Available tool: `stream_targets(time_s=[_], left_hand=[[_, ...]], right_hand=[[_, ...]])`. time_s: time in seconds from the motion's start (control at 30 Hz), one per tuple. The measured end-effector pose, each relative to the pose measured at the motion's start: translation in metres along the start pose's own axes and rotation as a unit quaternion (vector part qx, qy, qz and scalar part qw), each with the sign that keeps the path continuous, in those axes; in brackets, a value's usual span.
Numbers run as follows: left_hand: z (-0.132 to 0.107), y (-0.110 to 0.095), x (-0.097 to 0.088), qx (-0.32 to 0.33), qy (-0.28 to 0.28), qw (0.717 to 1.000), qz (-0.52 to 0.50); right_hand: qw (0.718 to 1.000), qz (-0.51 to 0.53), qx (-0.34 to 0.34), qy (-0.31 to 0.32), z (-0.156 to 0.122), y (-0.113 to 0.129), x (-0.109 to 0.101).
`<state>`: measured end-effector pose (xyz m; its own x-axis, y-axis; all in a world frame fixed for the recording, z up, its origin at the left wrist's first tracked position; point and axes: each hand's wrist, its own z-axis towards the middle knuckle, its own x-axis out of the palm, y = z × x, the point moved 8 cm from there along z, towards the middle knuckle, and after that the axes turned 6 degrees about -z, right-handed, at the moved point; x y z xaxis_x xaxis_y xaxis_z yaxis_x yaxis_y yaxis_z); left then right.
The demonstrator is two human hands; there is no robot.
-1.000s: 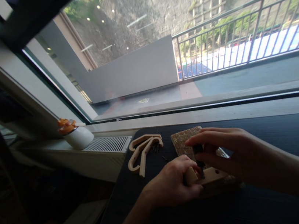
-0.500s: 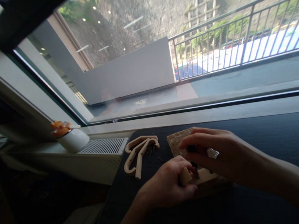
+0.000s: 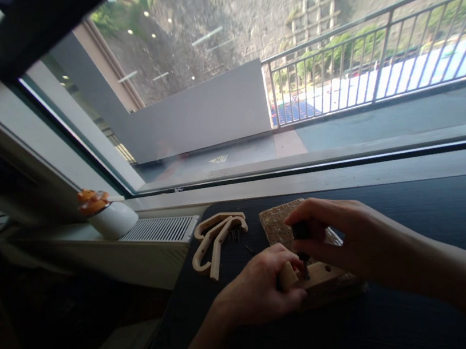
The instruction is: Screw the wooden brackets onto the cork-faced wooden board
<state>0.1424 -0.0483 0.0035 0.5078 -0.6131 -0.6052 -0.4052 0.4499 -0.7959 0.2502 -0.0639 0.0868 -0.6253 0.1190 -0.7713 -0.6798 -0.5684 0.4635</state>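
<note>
My left hand [image 3: 260, 293] is closed round the left end of a pale wooden piece [image 3: 319, 276] with a round hole in it. The piece rests on a brown cork board [image 3: 275, 223] on the dark table [image 3: 416, 218]. Above it, my right hand [image 3: 346, 236] pinches a small dark-handled screwdriver [image 3: 301, 240], held upright with its tip down on the wooden piece. Two curved wooden hooks [image 3: 214, 240] lie to the left of the board, with a few small screws [image 3: 236, 233] beside them.
A white pot with an orange top [image 3: 108, 215] stands on the sill at the left, beside a white vent grille [image 3: 158, 230]. A large window runs along the far side of the table. The table's left edge drops to a dark floor area.
My right hand has turned slightly on the screwdriver, its fingers shifting round the handle. The left hand and the wooden piece have stayed in place. The view has drifted a little.
</note>
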Motion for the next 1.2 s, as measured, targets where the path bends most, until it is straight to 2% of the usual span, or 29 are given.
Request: stream_targets(time_s=[0.27, 0.57, 0.87, 1.2], left_hand=[[-0.001, -0.001, -0.001, -0.021, 0.002, 1.0, -0.013], [-0.001, 0.0, 0.0, -0.014, 0.006, 1.0, -0.011], [-0.002, 0.002, -0.001, -0.024, 0.0, 1.0, -0.011], [-0.001, -0.001, -0.001, 0.0, -0.007, 1.0, -0.02]], right_hand=[[1.0, 0.012, -0.017, -0.001, 0.0, 0.007, 0.003], [0.999, 0.023, -0.04, 0.013, -0.002, 0.008, 0.0], [1.0, 0.017, -0.005, 0.007, 0.001, 0.005, 0.003], [0.998, 0.052, -0.027, 0.005, 0.0, 0.018, 0.011]])
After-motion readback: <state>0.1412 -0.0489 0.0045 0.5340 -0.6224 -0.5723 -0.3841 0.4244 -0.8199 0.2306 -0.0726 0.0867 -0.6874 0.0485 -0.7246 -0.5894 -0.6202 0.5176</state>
